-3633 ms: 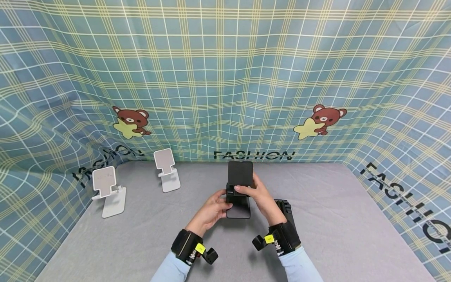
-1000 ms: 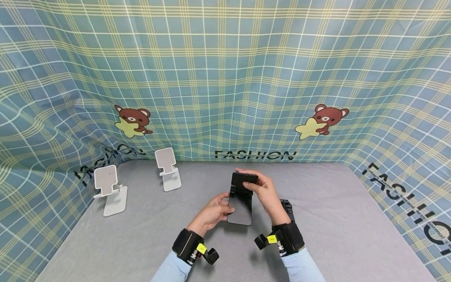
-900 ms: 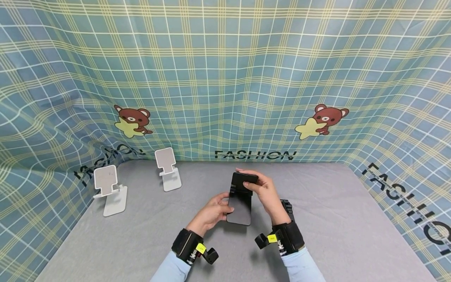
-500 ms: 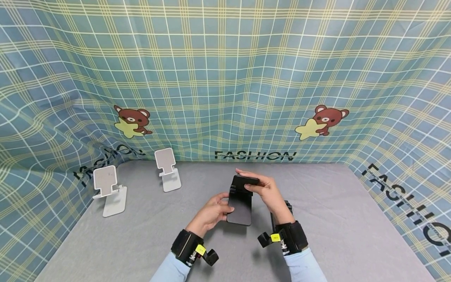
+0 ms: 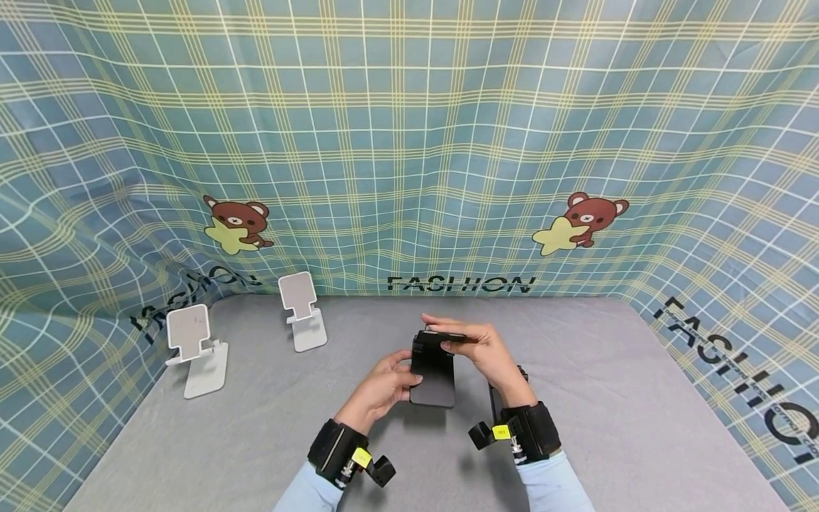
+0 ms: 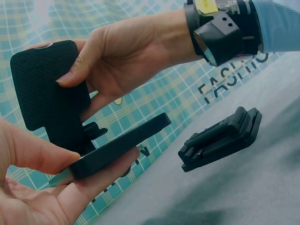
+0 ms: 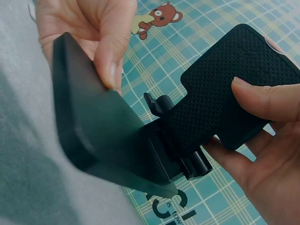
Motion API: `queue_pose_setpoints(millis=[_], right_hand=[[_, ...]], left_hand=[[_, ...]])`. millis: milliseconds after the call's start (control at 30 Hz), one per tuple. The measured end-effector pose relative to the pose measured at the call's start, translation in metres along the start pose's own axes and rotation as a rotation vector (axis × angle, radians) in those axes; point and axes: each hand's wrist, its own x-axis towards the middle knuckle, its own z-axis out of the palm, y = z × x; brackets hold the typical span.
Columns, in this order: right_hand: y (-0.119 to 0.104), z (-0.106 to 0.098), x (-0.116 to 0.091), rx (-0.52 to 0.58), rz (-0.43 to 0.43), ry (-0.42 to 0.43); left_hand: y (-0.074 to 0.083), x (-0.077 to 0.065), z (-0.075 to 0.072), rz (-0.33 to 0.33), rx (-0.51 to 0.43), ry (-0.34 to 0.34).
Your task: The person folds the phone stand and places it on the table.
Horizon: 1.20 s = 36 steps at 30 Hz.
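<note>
A black folding phone stand is held between both hands above the grey table. My left hand pinches the left edge of its flat base, thumb on top and fingers beneath. My right hand grips the textured back plate, with the thumb on its textured face and fingers behind. In the right wrist view the plate joins the base at a hinge with small support lugs. Seen from the head, the plate appears nearly edge-on, tipped toward the base.
A second black stand, folded flat, lies on the table, partly hidden by the right forearm in the head view. Two white phone stands stand open at the left. A plaid curtain rises behind the table's far edge.
The stand's back plate, upright at first, has been tilted down toward the base by my right hand, which moved from the hinge to the plate. My left hand keeps its hold on the base.
</note>
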Motion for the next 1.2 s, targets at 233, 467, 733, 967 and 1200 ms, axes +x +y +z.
queue_pose_setpoints(millis=[233,467,733,967,1200], right_hand=[[0.000,0.003,-0.001,-0.054,-0.001,-0.104],[0.006,0.005,0.000,-0.111,0.017,-0.254],[0.009,0.009,0.001,-0.170,0.042,-0.333],[0.001,0.004,-0.002,-0.131,0.035,-0.351],[-0.017,0.002,-0.005,0.047,0.025,-0.071]], left_hand=[[0.005,-0.003,-0.002,0.006,-0.016,0.021],[0.010,-0.006,-0.008,0.007,-0.038,0.053],[0.013,-0.006,-0.011,0.028,-0.091,0.040],[0.010,-0.003,-0.012,0.033,-0.091,0.024],[0.012,-0.004,-0.011,0.059,-0.099,0.039]])
